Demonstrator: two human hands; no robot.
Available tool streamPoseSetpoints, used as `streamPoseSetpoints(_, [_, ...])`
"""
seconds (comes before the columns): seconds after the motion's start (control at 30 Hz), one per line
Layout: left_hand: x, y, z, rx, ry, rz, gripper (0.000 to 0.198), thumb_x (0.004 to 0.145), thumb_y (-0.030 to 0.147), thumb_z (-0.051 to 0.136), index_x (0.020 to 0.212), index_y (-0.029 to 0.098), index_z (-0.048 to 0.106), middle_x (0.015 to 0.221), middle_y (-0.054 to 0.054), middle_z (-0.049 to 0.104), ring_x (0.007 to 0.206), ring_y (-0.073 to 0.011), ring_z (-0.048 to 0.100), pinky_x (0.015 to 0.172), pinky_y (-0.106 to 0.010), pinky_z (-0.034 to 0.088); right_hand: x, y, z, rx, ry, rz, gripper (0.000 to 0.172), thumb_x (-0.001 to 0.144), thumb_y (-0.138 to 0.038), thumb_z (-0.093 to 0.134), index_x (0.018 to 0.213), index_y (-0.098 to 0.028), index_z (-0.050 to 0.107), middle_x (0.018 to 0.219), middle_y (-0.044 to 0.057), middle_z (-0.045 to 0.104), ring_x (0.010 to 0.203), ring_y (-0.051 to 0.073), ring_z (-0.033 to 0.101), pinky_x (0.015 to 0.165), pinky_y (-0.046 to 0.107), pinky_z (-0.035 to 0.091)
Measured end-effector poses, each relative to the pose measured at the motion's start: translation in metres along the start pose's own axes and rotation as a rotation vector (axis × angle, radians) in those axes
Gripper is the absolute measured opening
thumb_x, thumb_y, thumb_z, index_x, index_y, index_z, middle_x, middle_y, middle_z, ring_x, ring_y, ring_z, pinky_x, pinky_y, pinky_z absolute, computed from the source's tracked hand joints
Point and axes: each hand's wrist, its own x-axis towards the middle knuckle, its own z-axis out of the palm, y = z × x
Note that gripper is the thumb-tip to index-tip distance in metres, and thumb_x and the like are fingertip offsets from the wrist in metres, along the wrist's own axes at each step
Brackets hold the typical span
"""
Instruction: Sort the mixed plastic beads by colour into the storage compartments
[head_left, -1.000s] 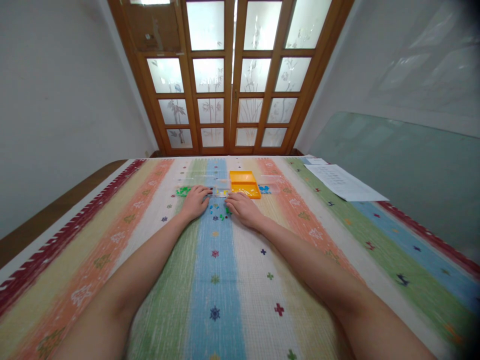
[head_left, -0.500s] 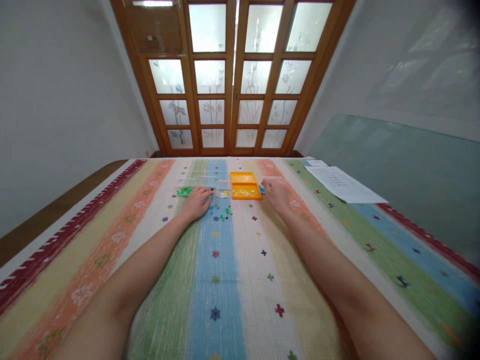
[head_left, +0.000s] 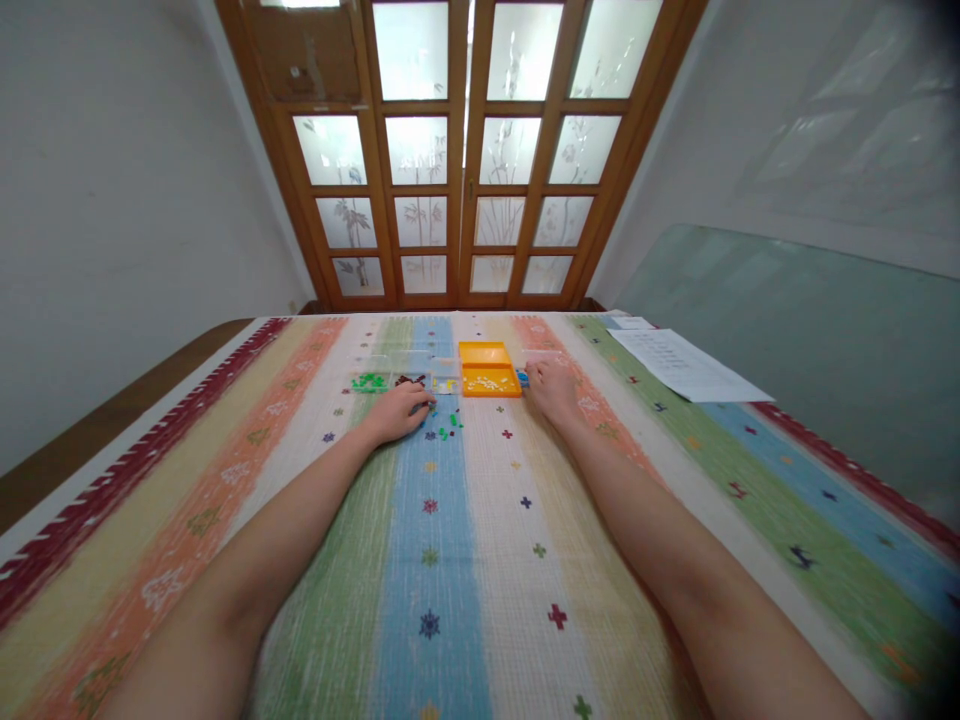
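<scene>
My left hand (head_left: 401,412) is low over the tablecloth, its fingers slightly bent and apart, the fingertips beside small loose blue and green pieces (head_left: 448,427). Just beyond it are clear boxes holding green pieces (head_left: 368,382), dark brown pieces (head_left: 410,380) and yellow pieces (head_left: 445,385). My right hand (head_left: 553,392) is closed, with fingers curled at a clear box of blue pieces (head_left: 523,378); what the fingertips pinch is hidden. Between the hands, an orange box (head_left: 490,391) lies with its lid raised and small white pieces (head_left: 487,383) inside.
A striped tablecloth (head_left: 433,540) covers the table. Printed white sheets (head_left: 682,365) lie at the right. Beyond the table's far edge stand wooden doors with frosted panes (head_left: 465,190), and a pale green panel (head_left: 810,320) leans along the right wall.
My left hand has drawn back and slightly right, off the clear box, uncovering the dark brown pieces and nearing the loose ones. My right hand remains at the blue pieces.
</scene>
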Motion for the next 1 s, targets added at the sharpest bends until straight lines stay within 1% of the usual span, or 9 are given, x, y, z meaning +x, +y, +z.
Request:
streamPoseSetpoints(0.13, [0.005,0.02,-0.002,-0.012,-0.014,0.074,0.029,0.1,0.029,0.053,0.122,0.025,0.072,0.122,-0.007,0.069,0.119,-0.0248,0.06,0.109,-0.043,0.046,-0.003,-0.005,0.005,0.028,0.022,-0.091,0.05,0.109,-0.039,0.033,0.096,-0.017,0.076,0.104,0.013,0.074,0.096,0.025,0.062,0.084,0.034,0.042])
streamPoseSetpoints(0.27, [0.008,0.037,0.002,-0.007,-0.083,0.15,0.036,0.102,0.037,0.053,0.132,0.025,0.068,0.132,-0.008,0.067,0.129,-0.0256,0.055,0.117,-0.044,0.039,-0.005,-0.009,0.007,0.036,0.035,-0.153,0.049,0.11,-0.038,0.033,0.093,-0.018,0.074,0.101,0.013,0.073,0.097,0.026,0.061,0.087,0.035,0.041])
streamPoseSetpoints(0.37, [0.007,0.039,0.009,0.039,-0.138,0.171,0.042,0.103,0.045,0.052,0.137,0.025,0.066,0.141,-0.008,0.064,0.14,-0.0278,0.047,0.123,-0.047,0.032,-0.005,-0.009,0.008,0.04,0.052,-0.173,0.047,0.11,-0.037,0.034,0.092,-0.018,0.074,0.1,0.013,0.072,0.098,0.026,0.061,0.088,0.036,0.041])
streamPoseSetpoints(0.43, [0.007,0.038,0.013,0.065,-0.159,0.16,0.044,0.104,0.047,0.05,0.138,0.025,0.066,0.145,-0.007,0.063,0.144,-0.0287,0.044,0.124,-0.048,0.029,-0.005,-0.009,0.009,0.044,0.057,-0.185,0.047,0.109,-0.037,0.035,0.091,-0.018,0.073,0.101,0.012,0.072,0.098,0.026,0.061,0.089,0.036,0.041])
streamPoseSetpoints(0.6, [0.009,0.04,0.013,0.066,-0.146,0.157,0.043,0.108,0.044,0.041,0.135,0.023,0.068,0.14,-0.006,0.066,0.135,-0.0252,0.052,0.122,-0.045,0.034,-0.005,-0.01,0.01,0.049,0.042,-0.199,0.046,0.109,-0.037,0.035,0.093,-0.018,0.074,0.102,0.013,0.072,0.1,0.026,0.06,0.092,0.037,0.041])
streamPoseSetpoints(0.7, [0.011,0.042,0.008,0.048,-0.108,0.169,0.044,0.109,0.042,0.036,0.129,0.023,0.071,0.133,-0.007,0.069,0.129,-0.0234,0.056,0.119,-0.044,0.037,-0.005,-0.011,0.01,0.059,0.035,-0.201,0.045,0.108,-0.037,0.036,0.094,-0.018,0.075,0.103,0.013,0.072,0.101,0.027,0.06,0.094,0.038,0.041])
streamPoseSetpoints(0.77, [0.011,0.041,0.005,0.048,-0.055,0.142,0.045,0.109,0.041,0.036,0.128,0.022,0.071,0.131,-0.008,0.069,0.127,-0.0236,0.056,0.118,-0.044,0.04,-0.006,-0.011,0.009,0.068,0.033,-0.207,0.045,0.108,-0.037,0.037,0.095,-0.018,0.075,0.103,0.013,0.072,0.101,0.027,0.061,0.095,0.038,0.041])
streamPoseSetpoints(0.87, [0.01,0.031,0.001,0.064,0.054,0.06,0.046,0.109,0.04,0.035,0.128,0.02,0.071,0.131,-0.009,0.069,0.125,-0.0247,0.057,0.115,-0.046,0.042,-0.006,-0.012,0.008,0.079,0.034,-0.218,0.043,0.108,-0.037,0.038,0.094,-0.019,0.075,0.103,0.012,0.072,0.101,0.026,0.061,0.095,0.038,0.042])
streamPoseSetpoints(1.0, [0.007,0.012,-0.004,0.043,0.213,-0.099,0.046,0.109,0.039,0.035,0.127,0.019,0.072,0.13,-0.009,0.07,0.123,-0.0249,0.058,0.112,-0.046,0.044,-0.008,-0.015,0.006,0.078,0.016,-0.213,0.042,0.107,-0.037,0.039,0.097,-0.019,0.075,0.105,0.012,0.072,0.102,0.027,0.06,0.096,0.038,0.041])
